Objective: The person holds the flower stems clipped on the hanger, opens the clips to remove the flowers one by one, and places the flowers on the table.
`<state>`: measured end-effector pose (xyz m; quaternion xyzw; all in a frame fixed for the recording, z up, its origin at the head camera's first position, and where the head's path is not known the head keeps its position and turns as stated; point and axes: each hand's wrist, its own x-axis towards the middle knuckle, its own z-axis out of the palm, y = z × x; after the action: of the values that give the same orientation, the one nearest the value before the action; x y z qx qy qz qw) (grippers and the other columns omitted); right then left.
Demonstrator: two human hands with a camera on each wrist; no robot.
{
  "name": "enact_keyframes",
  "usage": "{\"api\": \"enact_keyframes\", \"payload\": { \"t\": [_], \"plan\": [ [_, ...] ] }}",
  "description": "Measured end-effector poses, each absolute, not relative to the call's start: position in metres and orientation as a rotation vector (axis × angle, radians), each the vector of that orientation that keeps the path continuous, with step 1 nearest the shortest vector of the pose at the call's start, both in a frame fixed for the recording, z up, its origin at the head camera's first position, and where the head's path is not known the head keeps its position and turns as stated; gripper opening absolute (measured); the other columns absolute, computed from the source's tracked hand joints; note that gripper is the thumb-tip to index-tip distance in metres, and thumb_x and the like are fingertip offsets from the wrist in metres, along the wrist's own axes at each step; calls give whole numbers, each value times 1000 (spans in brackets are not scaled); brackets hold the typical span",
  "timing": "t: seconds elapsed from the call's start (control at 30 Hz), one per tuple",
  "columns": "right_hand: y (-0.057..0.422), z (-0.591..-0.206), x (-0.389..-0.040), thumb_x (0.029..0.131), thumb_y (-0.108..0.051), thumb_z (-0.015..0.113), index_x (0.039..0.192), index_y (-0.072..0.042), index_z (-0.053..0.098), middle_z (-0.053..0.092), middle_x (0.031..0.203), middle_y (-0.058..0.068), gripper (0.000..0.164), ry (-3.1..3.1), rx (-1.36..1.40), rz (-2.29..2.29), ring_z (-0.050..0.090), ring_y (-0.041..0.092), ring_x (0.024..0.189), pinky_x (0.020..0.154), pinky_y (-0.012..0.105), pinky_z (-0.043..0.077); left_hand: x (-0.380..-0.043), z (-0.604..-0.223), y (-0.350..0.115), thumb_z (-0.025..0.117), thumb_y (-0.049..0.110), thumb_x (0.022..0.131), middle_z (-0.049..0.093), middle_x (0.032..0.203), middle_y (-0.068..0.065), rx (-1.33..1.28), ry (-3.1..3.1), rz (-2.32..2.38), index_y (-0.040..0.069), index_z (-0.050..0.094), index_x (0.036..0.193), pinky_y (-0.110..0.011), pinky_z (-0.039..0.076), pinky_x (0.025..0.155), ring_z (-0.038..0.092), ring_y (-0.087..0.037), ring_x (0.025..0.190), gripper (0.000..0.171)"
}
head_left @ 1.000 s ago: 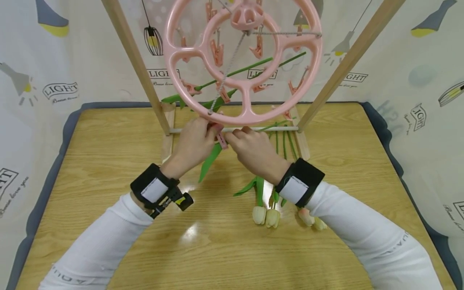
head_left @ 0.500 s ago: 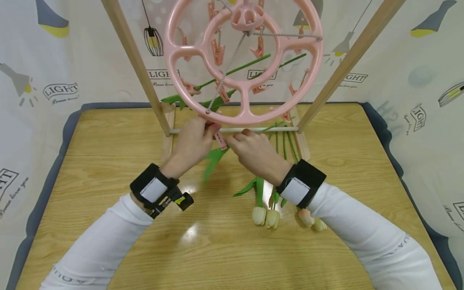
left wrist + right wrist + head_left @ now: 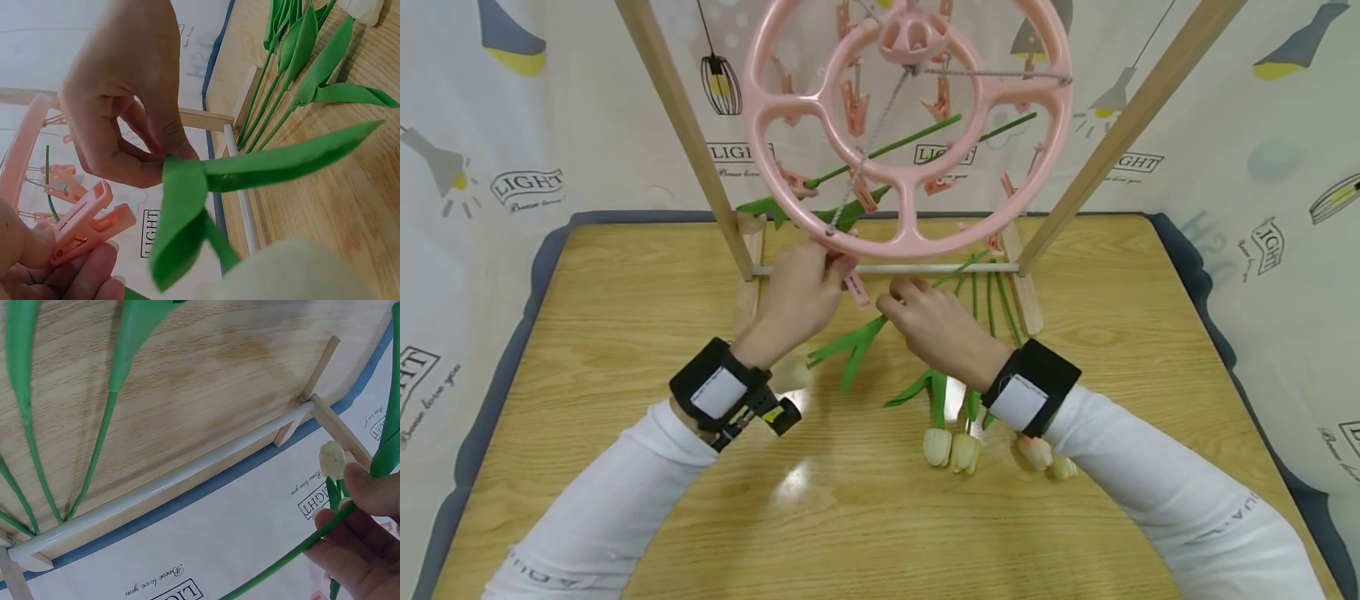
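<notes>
My left hand point(image 3: 801, 287) pinches a pink clothespin point(image 3: 94, 222) just under the front rim of a pink round hanger point(image 3: 917, 246). The clothespin's jaws have no stem between them. To the right, my right hand point(image 3: 936, 325) pinches the green stem point(image 3: 281, 561) of an artificial tulip between thumb and fingers. This tulip's leaves point(image 3: 853, 342) spread left and down, below the clothespin. Its pale blossom point(image 3: 300, 275) hangs low in the left wrist view, blurred.
Several tulips point(image 3: 951, 450) lie on the table point(image 3: 850, 533) at right, stems over the white rod point(image 3: 887, 268) of a wooden stand point(image 3: 1120, 117). More pink clothespins point(image 3: 855, 108) hang from the hanger, some with green stems point(image 3: 917, 137) near them.
My right hand has drawn back slightly right and down from the clothespin, the tulip with it; its leaves swung into view below. My left hand stays in place at the clothespin.
</notes>
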<state>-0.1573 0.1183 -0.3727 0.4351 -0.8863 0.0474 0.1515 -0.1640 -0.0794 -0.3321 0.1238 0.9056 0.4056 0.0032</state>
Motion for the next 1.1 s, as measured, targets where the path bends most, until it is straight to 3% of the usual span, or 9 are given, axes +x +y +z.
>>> {"api": "enact_keyframes", "payload": {
  "t": [0.33,0.4,0.47,0.57,0.67,0.8,0.93,1.1],
  "plan": [
    [130,-381,-158,92,14,54,98,-2,61,57,100,20,17,-2566,1341,137,52,22,72,49,27,41,-165,-332,-79,48,22,105,60,80,-10,341,2819,1273,6,62,114,-31,39,53,50,-20,60,24],
    [132,-383,-159,92,12,57,97,-2,63,60,100,19,17,-2552,1352,112,57,24,78,58,30,50,-165,-332,-79,48,22,105,61,81,-10,345,2826,1270,5,62,114,-31,39,54,51,-21,61,24],
    [132,-384,-159,91,10,60,94,-4,65,63,99,16,15,-2531,1360,72,61,28,88,80,38,56,-165,-332,-79,48,22,104,62,83,-12,344,2833,1267,5,62,115,-31,40,55,51,-21,62,24],
    [133,-385,-160,90,7,64,91,-7,66,66,99,14,14,-2497,1356,14,64,31,100,108,49,45,-165,-332,-79,48,22,104,64,86,-13,343,2835,1266,5,62,116,-31,40,56,52,-21,64,24],
    [134,-388,-160,90,5,64,89,-9,66,68,99,13,14,-2466,1338,-16,64,32,104,116,53,34,-165,-332,-79,48,22,105,63,86,-12,343,2830,1266,5,62,115,-31,40,55,52,-21,64,23],
    [136,-391,-159,92,1,64,89,-12,66,68,100,11,13,-2437,1299,-45,63,32,105,113,53,36,-165,-332,-79,48,22,105,61,83,-10,339,2814,1274,6,61,112,-31,39,54,51,-20,62,22],
    [138,-394,-158,95,-4,63,90,-14,64,66,99,9,11,-2430,1260,-82,60,31,103,94,49,43,-164,-331,-79,47,21,105,59,81,-9,336,2797,1293,5,60,116,-31,39,52,49,-20,60,23],
    [142,-400,-158,94,3,59,95,-12,61,62,91,10,15,-2457,1266,-38,53,27,84,75,38,34,-164,-331,-79,48,21,105,58,81,-9,338,2808,1286,5,61,117,-31,39,53,49,-20,61,24]
  ]
}}
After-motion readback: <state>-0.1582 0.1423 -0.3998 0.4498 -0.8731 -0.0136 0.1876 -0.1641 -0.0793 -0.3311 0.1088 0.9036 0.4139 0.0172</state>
